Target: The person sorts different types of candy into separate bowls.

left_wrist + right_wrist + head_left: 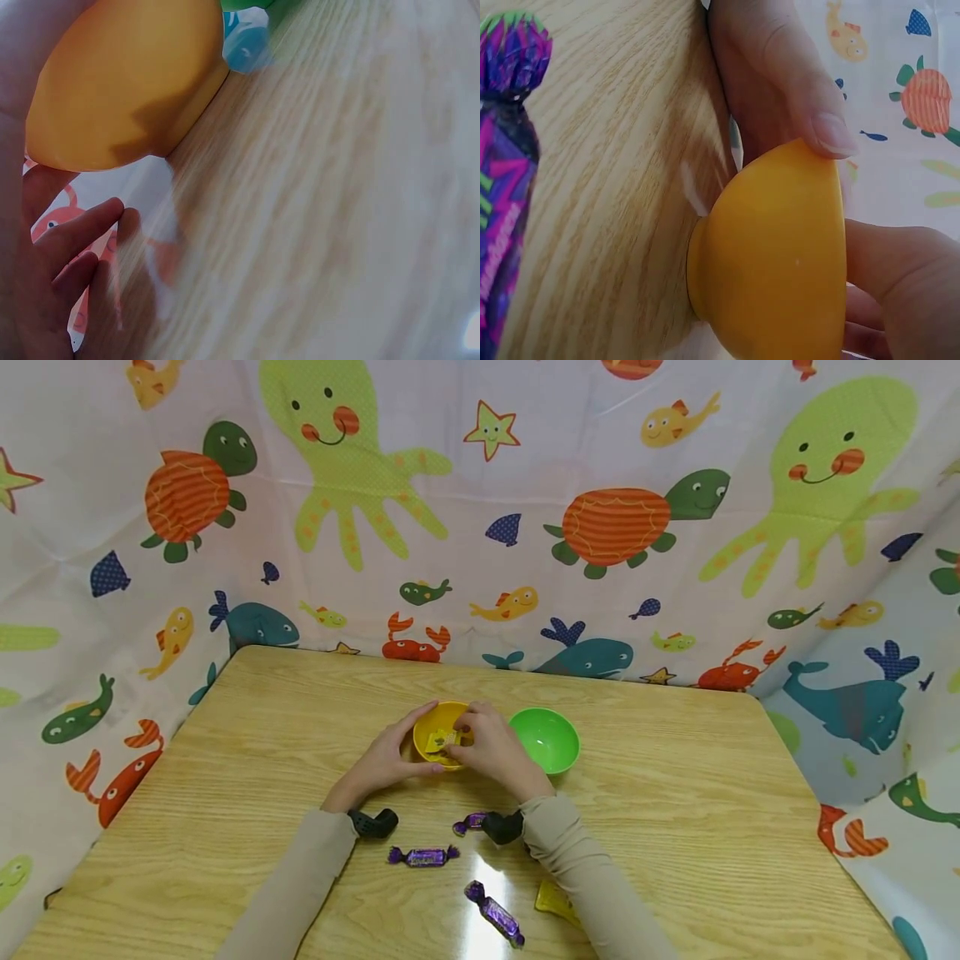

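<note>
An orange-yellow bowl [422, 732] stands on the table with yellow-wrapped candies inside. My left hand [386, 756] holds it from the left, thumb at the near side and fingers at the far side. In the right wrist view, the left thumb [832, 135] presses on the bowl's rim. Reaching over the bowl, my right hand [497, 750] has its fingers curled down inside, pinching a yellow-wrapped candy [437, 742]. The right fingertips are partly hidden in the head view, and behind the bowl wall in the right wrist view.
A green bowl [558, 743] stands just right of the orange one. Purple-wrapped candies [426, 857] lie nearer me, one partly behind the right wrist camera [502, 828]. A yellow wrapper [553, 900] shows beside my right sleeve. Printed cloth [465, 527] hangs behind the table.
</note>
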A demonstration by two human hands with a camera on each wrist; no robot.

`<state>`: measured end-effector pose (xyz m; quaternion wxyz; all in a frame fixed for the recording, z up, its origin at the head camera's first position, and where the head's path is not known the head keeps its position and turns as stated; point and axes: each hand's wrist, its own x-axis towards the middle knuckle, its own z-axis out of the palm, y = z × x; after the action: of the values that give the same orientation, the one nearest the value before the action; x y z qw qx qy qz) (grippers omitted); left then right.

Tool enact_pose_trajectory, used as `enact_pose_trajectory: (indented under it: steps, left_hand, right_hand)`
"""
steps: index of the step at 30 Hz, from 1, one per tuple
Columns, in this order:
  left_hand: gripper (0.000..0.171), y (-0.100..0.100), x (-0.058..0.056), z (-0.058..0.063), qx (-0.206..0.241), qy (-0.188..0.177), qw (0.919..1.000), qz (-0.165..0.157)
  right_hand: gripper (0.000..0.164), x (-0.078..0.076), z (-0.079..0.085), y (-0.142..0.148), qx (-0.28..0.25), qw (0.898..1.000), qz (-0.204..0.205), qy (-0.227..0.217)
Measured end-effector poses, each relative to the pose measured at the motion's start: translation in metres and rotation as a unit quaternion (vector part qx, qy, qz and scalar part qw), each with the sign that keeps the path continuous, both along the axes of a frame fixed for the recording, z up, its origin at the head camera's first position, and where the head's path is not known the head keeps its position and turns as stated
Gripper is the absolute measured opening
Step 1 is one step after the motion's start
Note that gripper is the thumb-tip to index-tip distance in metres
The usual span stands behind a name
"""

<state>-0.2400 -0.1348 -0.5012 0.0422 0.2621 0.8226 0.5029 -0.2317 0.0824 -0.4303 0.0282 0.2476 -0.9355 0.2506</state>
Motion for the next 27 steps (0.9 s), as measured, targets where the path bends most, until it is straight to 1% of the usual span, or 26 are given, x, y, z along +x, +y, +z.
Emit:
enact_pose_trajectory:
  steps: [3,6,9,13,16,21,27]
  left_hand:
    - [0.098,0.000,0.001,0.000,0.007,-0.008,0.9999,-0.004]
    - [0.098,0.001,0.001,0.000,0.014,-0.015,0.9998,-0.007]
    - [0.098,0.001,0.001,0.000,0.013,-0.010,0.9998,-0.006]
    - [0.098,0.001,0.001,0.000,0.011,-0.005,0.9999,-0.006]
    - [0.098,0.001,0.001,0.001,0.007,-0.003,1.0000,-0.004]
    - [0.100,0.001,0.002,0.000,0.003,-0.004,1.0000,0.000]
    - [0.100,0.001,0.001,0.001,0.001,-0.007,1.0000,0.001]
  right_hand:
    - [0.028,0.002,0.002,0.002,-0.016,1.000,0.003,-0.003]
    - [0.026,0.006,0.005,0.005,-0.044,0.999,0.009,-0.003]
    - [0.024,0.009,0.009,0.009,-0.074,0.997,0.012,-0.002]
    - [0.021,0.016,0.014,0.017,-0.104,0.994,0.015,0.017]
    - [0.020,0.022,0.019,0.024,-0.117,0.992,0.018,0.031]
    - [0.016,0.035,0.026,0.038,-0.148,0.988,0.023,0.041]
    - [0.010,0.050,0.031,0.064,-0.183,0.981,0.018,0.053]
